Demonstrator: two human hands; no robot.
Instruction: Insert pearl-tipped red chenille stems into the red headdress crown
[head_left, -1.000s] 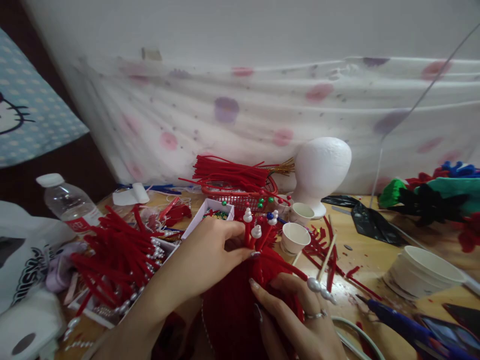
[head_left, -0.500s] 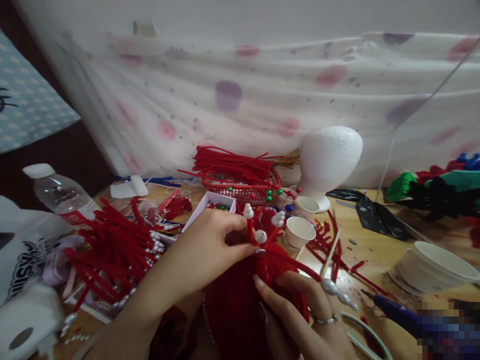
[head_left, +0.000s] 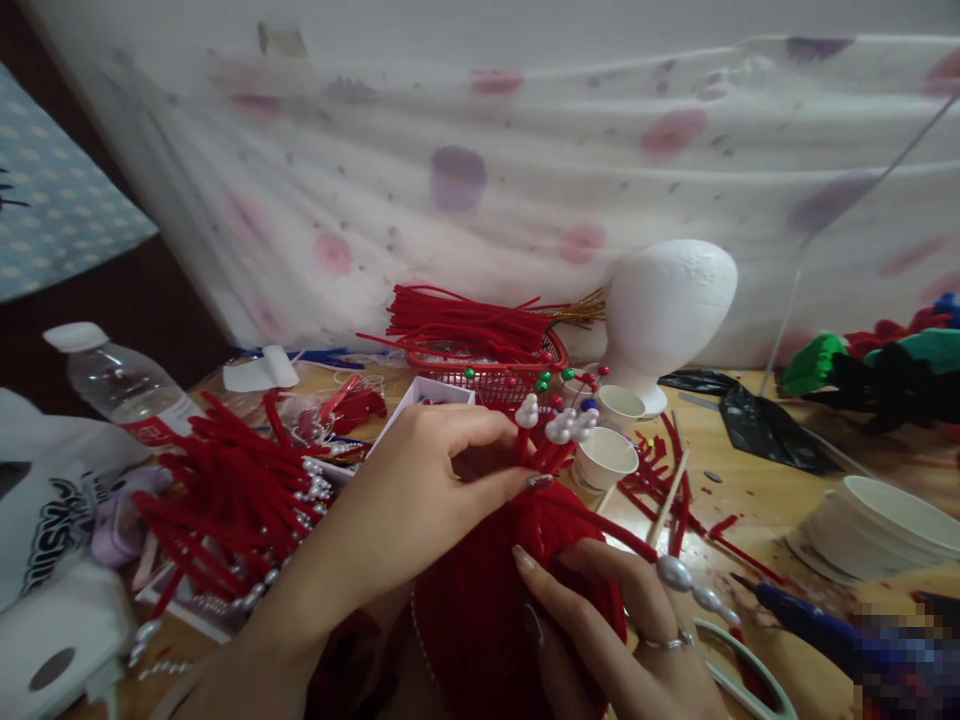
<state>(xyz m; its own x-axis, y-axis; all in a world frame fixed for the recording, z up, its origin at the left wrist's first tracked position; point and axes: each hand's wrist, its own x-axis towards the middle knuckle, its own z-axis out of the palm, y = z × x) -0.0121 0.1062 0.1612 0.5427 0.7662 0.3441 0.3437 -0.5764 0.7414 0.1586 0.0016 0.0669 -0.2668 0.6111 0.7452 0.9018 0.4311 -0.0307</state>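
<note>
A deep red, soft fabric piece edged with a string of tiny pearls lies beneath my hands. Red fuzzy stems tipped with pearl clusters rise from its upper end. My left hand is closed in a pinch, thumb and fingers around the base of these pearl-tipped stems. From the right, my right hand grips the red piece, fingers bent over it; its lower part is out of sight. One red stem with large pearls stretches across the back of the right hand.
Left are a bundle of pearl-tipped red stems and a plastic bottle. Behind stand a red basket of stems and a white foam head. Paper cups, scissors and a blue glue gun lie right.
The view has shifted slightly. My left fingers and the pearl clusters have moved a little to the right, with the clusters closer together. The right hand keeps its grip.
</note>
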